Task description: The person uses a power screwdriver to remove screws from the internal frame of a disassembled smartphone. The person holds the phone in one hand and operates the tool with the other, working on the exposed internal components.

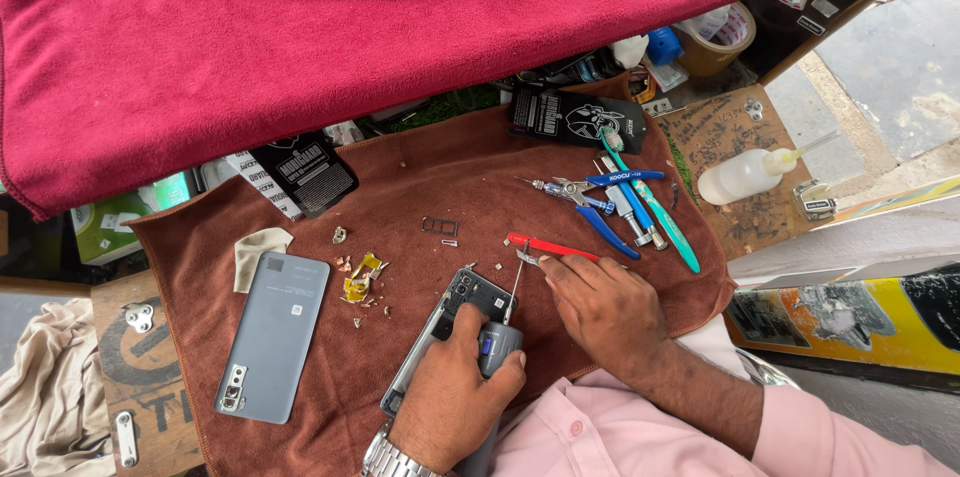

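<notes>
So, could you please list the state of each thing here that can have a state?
Opened phone: back cover off, insides exposed.
Grey back cover: detached, lying flat on the brown cloth.
Electric screwdriver: gripped in left hand.
Right hand: fingertips at red tweezers.
Squeeze bottle: lying on its side.

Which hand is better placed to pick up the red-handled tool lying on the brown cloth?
The right hand. Its fingertips rest right beside the red-handled tool, while the left hand is wrapped around the grey electric screwdriver over the opened phone.
</notes>
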